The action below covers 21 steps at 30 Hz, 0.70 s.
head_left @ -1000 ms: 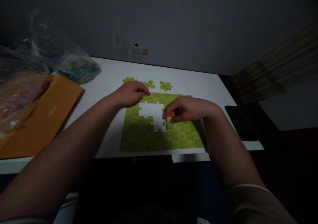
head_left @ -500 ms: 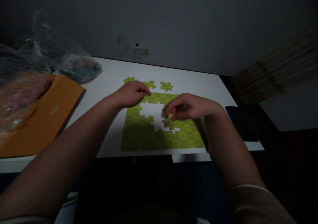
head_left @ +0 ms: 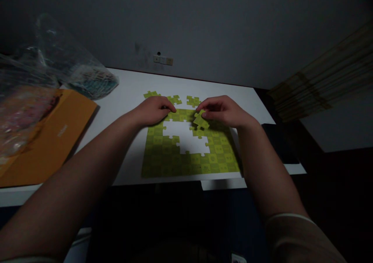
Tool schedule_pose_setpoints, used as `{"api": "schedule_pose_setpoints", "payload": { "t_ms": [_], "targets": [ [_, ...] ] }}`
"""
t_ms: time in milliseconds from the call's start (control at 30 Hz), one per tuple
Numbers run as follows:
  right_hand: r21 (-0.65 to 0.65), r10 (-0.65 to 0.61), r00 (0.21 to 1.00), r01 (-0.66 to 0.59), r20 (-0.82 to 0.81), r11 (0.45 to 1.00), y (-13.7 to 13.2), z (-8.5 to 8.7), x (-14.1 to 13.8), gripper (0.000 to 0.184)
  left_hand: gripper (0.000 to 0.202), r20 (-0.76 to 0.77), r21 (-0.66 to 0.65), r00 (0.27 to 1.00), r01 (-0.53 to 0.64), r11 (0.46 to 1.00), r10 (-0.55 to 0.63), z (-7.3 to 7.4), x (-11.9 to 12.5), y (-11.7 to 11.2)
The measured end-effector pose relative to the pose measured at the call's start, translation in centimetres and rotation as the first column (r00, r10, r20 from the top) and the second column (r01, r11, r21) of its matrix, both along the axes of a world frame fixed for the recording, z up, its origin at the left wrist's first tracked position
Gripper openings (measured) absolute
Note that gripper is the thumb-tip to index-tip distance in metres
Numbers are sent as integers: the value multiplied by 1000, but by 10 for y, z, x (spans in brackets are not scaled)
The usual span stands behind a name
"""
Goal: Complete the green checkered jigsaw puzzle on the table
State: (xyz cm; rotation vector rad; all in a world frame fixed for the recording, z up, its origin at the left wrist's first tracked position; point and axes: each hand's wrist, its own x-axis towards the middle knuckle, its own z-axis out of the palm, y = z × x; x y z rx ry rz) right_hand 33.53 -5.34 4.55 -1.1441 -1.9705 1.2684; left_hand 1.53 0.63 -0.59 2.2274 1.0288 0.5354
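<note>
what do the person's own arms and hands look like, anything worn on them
The left hand and right hand are bare, as are the left forearm and right forearm; no gloves or watch show. The right sleeve looks dull brown with a thin pale hem.

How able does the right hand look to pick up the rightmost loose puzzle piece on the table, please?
Probably not easily: the rightmost loose piece lies nearby, but the right hand has its fingers occupied by another piece.
</note>
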Motion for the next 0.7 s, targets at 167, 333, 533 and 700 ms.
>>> {"api": "schedule_pose_setpoints", "payload": {
  "t_ms": [167,333,533,700],
  "targets": [
    [-47,89,995,-88,35,995,-3,1,-1,37,35,1,-7,1000,-9,1000,9,0,0,0],
    [14,70,992,-71,105,997,-3,3,-1,36,34,2,-6,1000,-12,1000,12,0,1,-1],
    [23,167,978,-171,123,985,-4,7,-2,32,35,2,0,1000,-9,1000,9,-1,0,-1],
    [-234,424,902,-395,84,888,-9,3,-11,35,36,-3,-5,1000,3,1000,-3,-1,0,1]
  ]
}}
